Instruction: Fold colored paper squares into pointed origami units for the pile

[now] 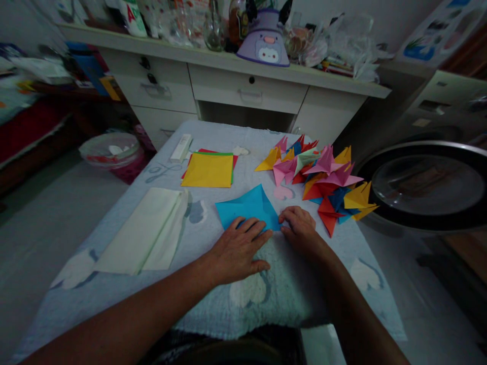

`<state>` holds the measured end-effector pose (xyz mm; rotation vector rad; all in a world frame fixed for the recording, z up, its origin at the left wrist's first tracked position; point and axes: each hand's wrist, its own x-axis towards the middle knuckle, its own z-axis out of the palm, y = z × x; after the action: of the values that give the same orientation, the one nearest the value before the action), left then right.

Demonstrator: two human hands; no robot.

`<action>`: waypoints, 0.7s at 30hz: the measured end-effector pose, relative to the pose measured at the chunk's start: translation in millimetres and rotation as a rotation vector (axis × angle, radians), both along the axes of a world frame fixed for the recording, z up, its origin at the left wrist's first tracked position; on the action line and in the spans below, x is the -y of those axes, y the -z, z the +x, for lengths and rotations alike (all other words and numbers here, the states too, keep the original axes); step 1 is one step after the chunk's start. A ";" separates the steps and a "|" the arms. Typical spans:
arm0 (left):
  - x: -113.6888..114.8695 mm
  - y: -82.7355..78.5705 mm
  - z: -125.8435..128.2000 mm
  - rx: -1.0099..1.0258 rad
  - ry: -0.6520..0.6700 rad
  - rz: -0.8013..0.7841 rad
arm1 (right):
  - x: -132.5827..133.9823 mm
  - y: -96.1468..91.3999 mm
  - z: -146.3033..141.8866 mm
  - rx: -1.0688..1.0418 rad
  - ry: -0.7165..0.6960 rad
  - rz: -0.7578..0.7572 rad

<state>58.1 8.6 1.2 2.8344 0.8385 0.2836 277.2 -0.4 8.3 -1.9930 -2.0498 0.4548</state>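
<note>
A sheet of blue origami paper [249,205] lies on the cloth-covered table in front of me, with a corner pointing away from me and creases in it. My left hand [239,248] rests flat across its near edge, fingers spread. At the right corner of the paper, my right hand [300,228] has its fingers curled and pinched on the edge. Part of the near edge is hidden under my left fingers. Behind the blue sheet lies a stack of square paper [207,170], yellow on top, with red and green edges showing.
Folded paper cranes [323,172] in several colours are heaped at the right. A folded pale sheet [140,233] lies at the left, and a small white box [181,148] near the far edge. Beyond stands a drawer cabinet [243,86]; a round-doored appliance [426,185] is at the right.
</note>
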 end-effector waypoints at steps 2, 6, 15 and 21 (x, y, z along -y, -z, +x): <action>-0.2 0.6 0.0 0.001 -0.001 -0.001 | 0.6 -0.6 1.1 -0.017 -0.012 -0.007; -0.7 2.1 -0.6 -0.003 0.000 -0.006 | 0.7 0.7 7.4 -0.052 -0.031 -0.035; -0.2 3.2 -1.8 -0.003 0.003 -0.007 | -0.7 9.0 17.8 -0.202 -0.016 0.016; -0.3 3.0 -1.3 -0.001 0.006 0.004 | -1.0 17.3 -3.4 0.021 0.096 0.099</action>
<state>56.8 8.9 -1.8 2.8402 0.8304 0.2835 273.8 0.5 -9.0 -2.0346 -1.9382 0.3088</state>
